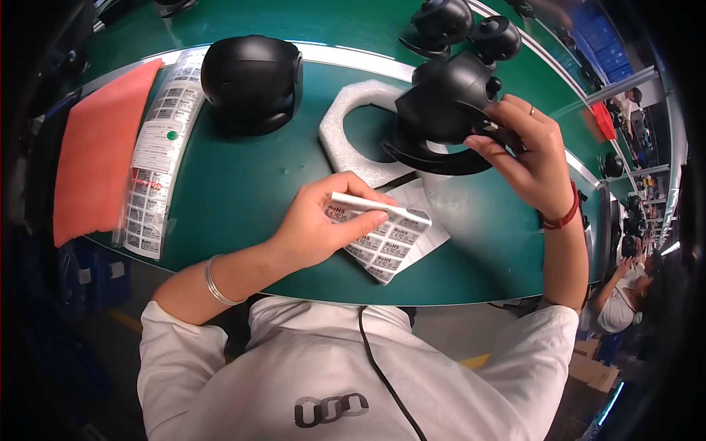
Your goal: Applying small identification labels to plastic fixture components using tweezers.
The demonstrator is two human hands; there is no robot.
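My left hand (334, 217) pinches a folded sheet of labels (386, 246), thumb on top and fingers behind. The sheet carries rows of small grey-and-white stickers. A white paper (434, 228) lies under it on the table. Farther right, my right hand (526, 143) closes its thumb and fingers on a dark part at the side of a black rounded camera-like device (441, 99). A small pale piece shows by the fingertips; what exactly they pinch is partly hidden. The device leans on its curved base beside a white foam ring (334, 136).
A second black device (250, 81) stands at the back left. Left of it lie a long strip of label sheets (158, 162) and an orange sheet (103, 151). More black devices (445, 22) stand beyond the table's pale edge. At far right a person (621, 301) sits.
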